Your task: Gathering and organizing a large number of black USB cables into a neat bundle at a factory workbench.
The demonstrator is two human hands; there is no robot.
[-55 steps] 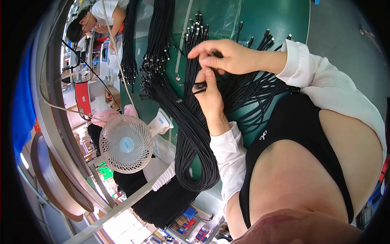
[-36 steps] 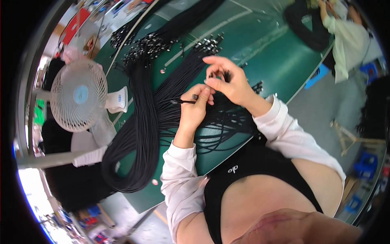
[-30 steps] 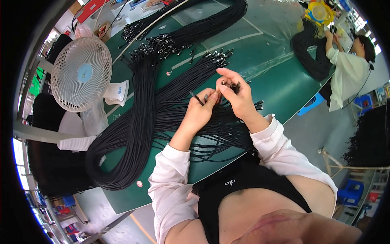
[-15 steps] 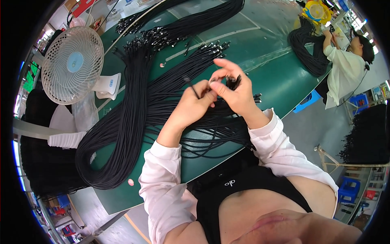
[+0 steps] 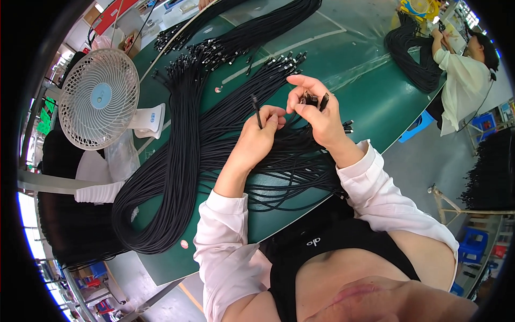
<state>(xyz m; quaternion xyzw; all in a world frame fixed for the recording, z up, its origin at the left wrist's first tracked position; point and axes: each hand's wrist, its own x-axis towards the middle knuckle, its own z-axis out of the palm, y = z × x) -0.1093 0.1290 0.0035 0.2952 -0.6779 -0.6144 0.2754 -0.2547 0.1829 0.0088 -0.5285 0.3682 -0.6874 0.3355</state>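
My left hand (image 5: 257, 137) pinches a black cable (image 5: 257, 114), whose connector end sticks up above the thumb. A short gap to the right, my right hand (image 5: 325, 121) is curled around several cable ends (image 5: 314, 100) with dark connectors and small metal tips; its index finger is raised. Beneath both hands, loose black cables fan out across the green table (image 5: 375, 112). To the left, a thick looped bundle of black cables (image 5: 179, 155) lies with its silvery connector ends at the far side.
A white fan (image 5: 102, 99) stands at the table's left edge. More cable bundles (image 5: 263, 27) lie at the back. At the far right a person in a white shirt (image 5: 466, 86) works beside another black bundle (image 5: 410, 56). Blue stools (image 5: 472, 244) stand on the floor.
My hands were together at the connectors and have moved apart. The left still holds its cable, now upright; the right keeps its cable ends. The whole view has shifted slightly.
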